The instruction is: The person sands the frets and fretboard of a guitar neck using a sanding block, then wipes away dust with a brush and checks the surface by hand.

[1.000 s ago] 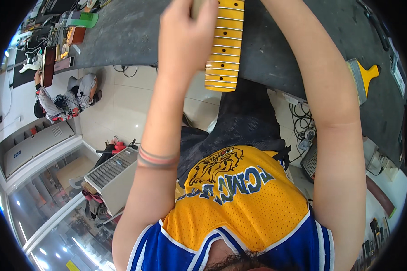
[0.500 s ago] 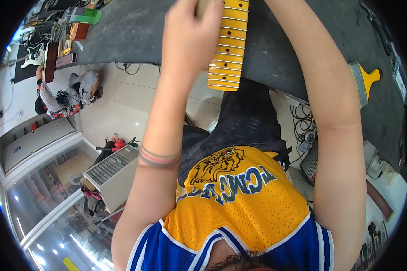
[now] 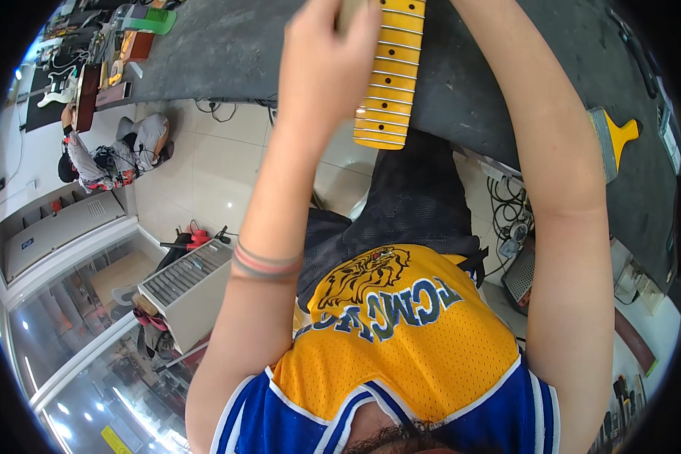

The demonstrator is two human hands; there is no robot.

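Observation:
A yellow guitar neck (image 3: 390, 94) with metal frets and black dot inlays lies lengthwise at the top middle, its squared end jutting over the near edge of the dark bench. Along its left side is my left hand (image 3: 328, 64), a little blurred. Its thumb presses against a tan-grey, block-like thing (image 3: 345, 17), which is mostly hidden; the fingertips lie past the top edge. Only my right forearm shows, reaching up and out of the picture on the far side of the neck, so that hand is out of sight.
Right of my right arm, a flat brush (image 3: 620, 140) with a yellow handle rests on the dark bench (image 3: 227, 53). Cables (image 3: 503, 208) hang below the bench edge. Another person (image 3: 117, 155) works at the far left beside guitar bodies. A slatted white unit (image 3: 185, 291) stands lower left.
My left hand and the tan-grey thing have moved slightly right, and the neck's end sits a little further right and up. The right forearm looks almost unchanged.

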